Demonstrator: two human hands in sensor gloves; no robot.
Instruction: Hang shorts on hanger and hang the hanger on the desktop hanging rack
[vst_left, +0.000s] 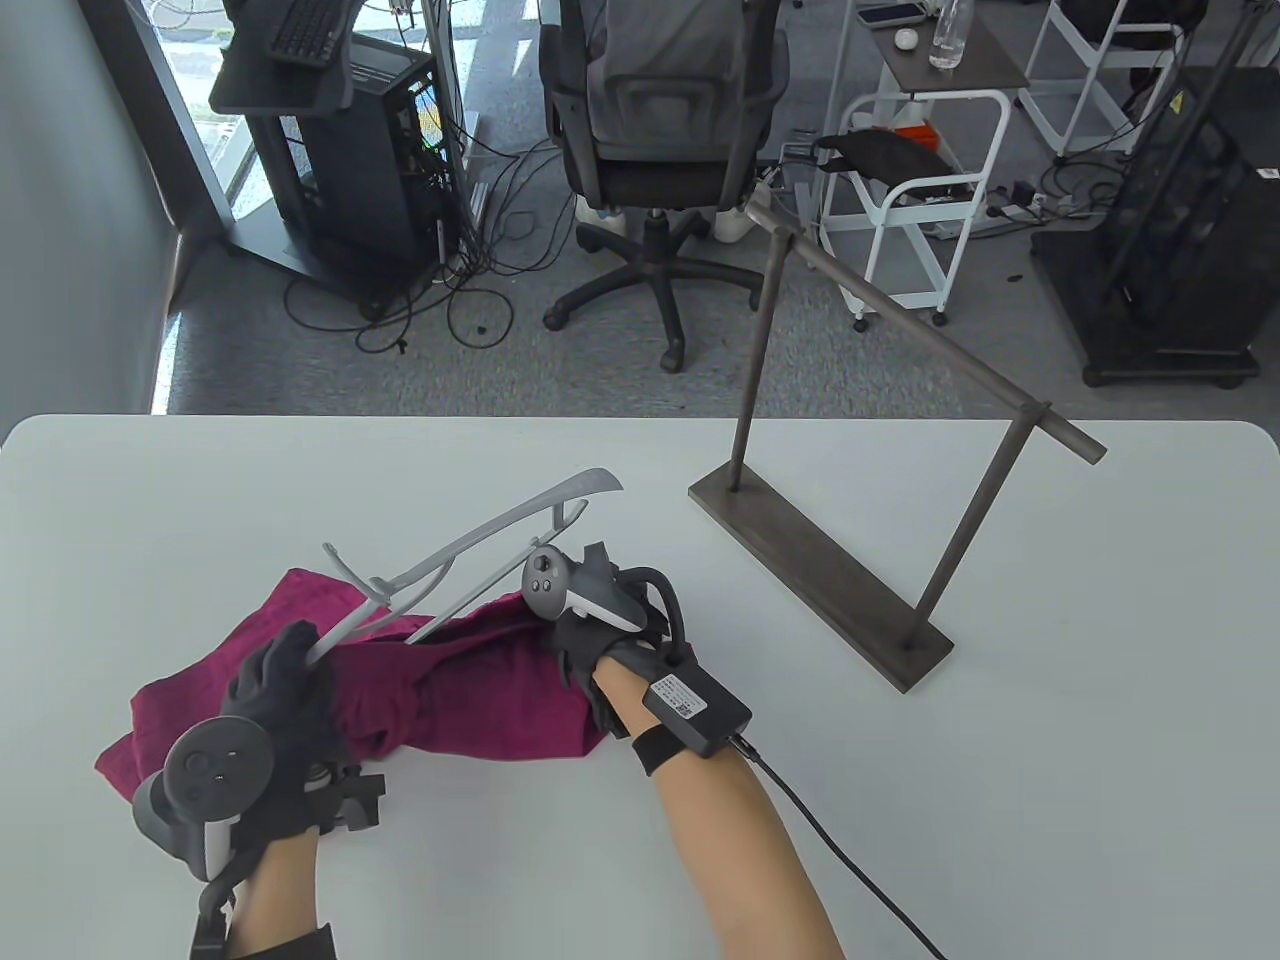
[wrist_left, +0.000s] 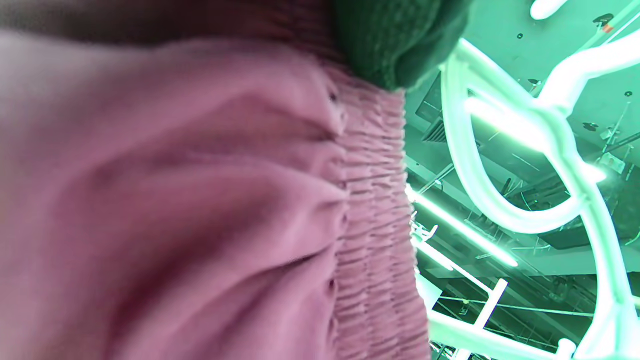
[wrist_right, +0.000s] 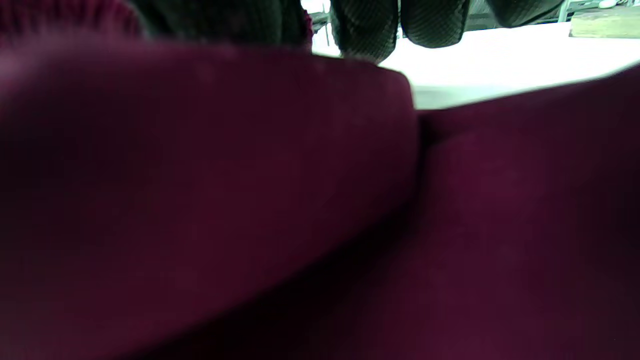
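My left hand (vst_left: 280, 690) fingers wrap around the grey hanger (vst_left: 470, 560). My right hand (vst_left: 600, 650) fingers pinch the red shorts (vst_left: 470, 690) on the white bench (vst_left: 1000, 800).

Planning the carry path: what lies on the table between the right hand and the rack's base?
Nothing: the table view shows bare white table between the right hand and the rack's base.

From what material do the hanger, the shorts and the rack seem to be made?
Hanger: probably plastic, light grey, matte, with thin moulded struts.
Shorts: soft woven or knitted fabric, magenta; it creases, and the left wrist view shows a gathered elastic waistband.
Rack: probably metal, dark grey-brown, dull brushed finish, slim rods on a flat base plate.
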